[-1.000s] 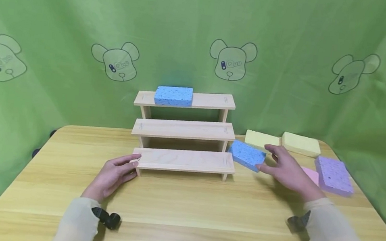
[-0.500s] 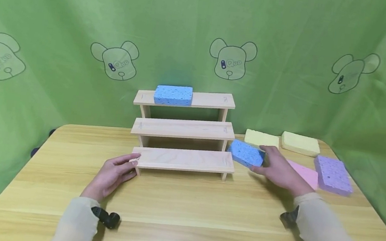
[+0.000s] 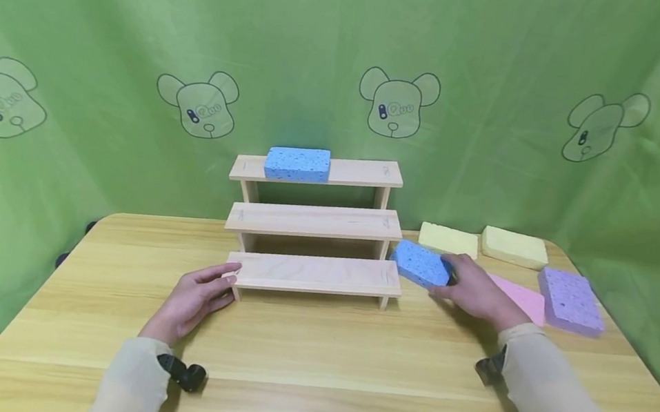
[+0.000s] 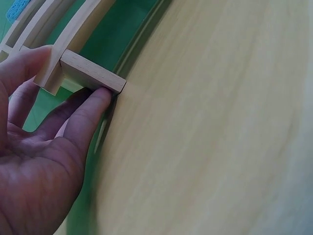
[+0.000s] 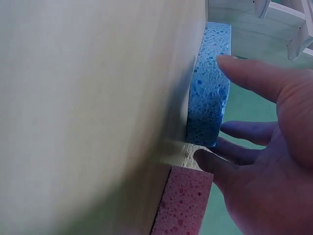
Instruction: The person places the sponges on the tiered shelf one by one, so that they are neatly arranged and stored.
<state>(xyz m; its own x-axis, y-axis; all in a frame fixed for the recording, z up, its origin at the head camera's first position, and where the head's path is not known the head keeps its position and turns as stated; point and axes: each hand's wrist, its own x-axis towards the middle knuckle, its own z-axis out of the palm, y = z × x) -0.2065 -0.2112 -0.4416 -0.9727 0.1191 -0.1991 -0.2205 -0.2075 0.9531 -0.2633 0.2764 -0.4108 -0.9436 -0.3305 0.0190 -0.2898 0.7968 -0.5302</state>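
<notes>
My right hand (image 3: 475, 291) holds the right end of a blue sponge (image 3: 419, 263) that lies on the table beside the stand. In the right wrist view the thumb presses the near side of this sponge (image 5: 210, 83), and the other fingers are behind it and at its end, partly hidden. My left hand (image 3: 192, 299) grips the left end of the lowest step of a three-tier wooden stand (image 3: 314, 275). In the left wrist view a fingertip touches the stand's leg (image 4: 93, 71). A second blue sponge (image 3: 297, 165) rests on the top step, left of its middle.
Two pale yellow sponges (image 3: 514, 248) lie at the table's back right. A pink sponge (image 3: 520, 301) sits behind the right wrist, beside a purple sponge (image 3: 570, 302). Green cloth (image 3: 302, 35) hangs behind and on both sides of the table (image 3: 321, 365).
My right hand has moved left and closed on the blue sponge's end, uncovering more of the pink sponge. The left hand and the stand have stayed in place.
</notes>
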